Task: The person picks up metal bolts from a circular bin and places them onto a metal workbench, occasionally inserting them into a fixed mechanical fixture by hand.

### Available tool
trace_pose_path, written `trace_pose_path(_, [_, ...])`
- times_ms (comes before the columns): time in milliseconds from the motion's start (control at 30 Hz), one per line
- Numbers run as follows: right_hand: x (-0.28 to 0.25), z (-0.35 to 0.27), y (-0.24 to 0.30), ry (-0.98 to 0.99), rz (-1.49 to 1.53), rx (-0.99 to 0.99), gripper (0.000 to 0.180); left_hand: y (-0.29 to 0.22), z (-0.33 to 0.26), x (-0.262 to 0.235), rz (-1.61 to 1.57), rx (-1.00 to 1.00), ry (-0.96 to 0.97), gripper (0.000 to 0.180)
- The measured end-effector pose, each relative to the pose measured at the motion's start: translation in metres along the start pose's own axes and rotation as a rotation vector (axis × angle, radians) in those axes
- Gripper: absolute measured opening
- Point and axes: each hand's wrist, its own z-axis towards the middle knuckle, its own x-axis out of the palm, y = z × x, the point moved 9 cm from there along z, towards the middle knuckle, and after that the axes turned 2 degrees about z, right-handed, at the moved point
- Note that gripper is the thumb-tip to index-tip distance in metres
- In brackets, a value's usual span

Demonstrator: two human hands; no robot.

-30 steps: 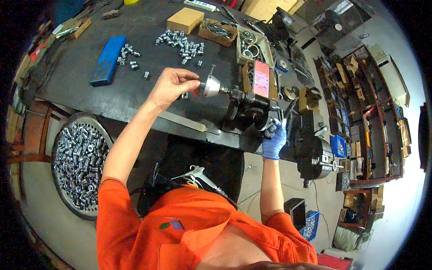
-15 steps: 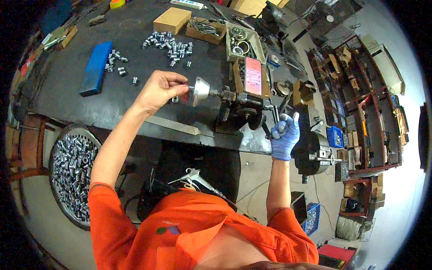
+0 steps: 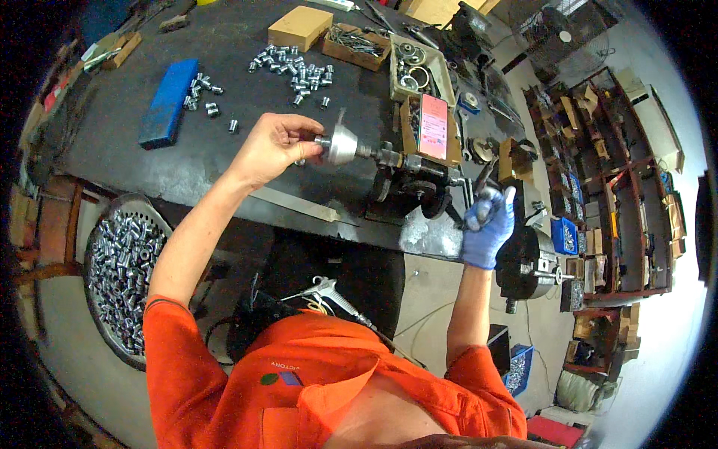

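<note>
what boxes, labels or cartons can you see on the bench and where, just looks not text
Tan cardboard box: far side of the bench, closed, flat, rectangular.
Open brown carton: right of the tan box, holding dark metal bits.
Pink-red label card: upright on a brown box behind the small machine, rectangular.
Blue flat case: bench's left part, long, rectangular.

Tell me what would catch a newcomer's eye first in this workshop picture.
Probably the bare left hand at the centre, its fingers at the silver cone-shaped chuck of a small black bench machine. To its right, the blue-gloved right hand grips the machine's lever. At lower left stands a round tub of shiny metal sleeves.
</note>
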Motion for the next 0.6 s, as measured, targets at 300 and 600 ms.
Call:
trace_pose_path(300, [0.013,0.09,-0.018,-0.081,0.113,0.08,0.045,0.012,-0.002,0.0,-0.044,0.084,-0.068,0.021])
trace_pose_path(600, [-0.067,0.103,-0.105,-0.318,-0.376,0.028,0.037,0.01,-0.007,0.008,0.015,0.08,-0.205,0.017])
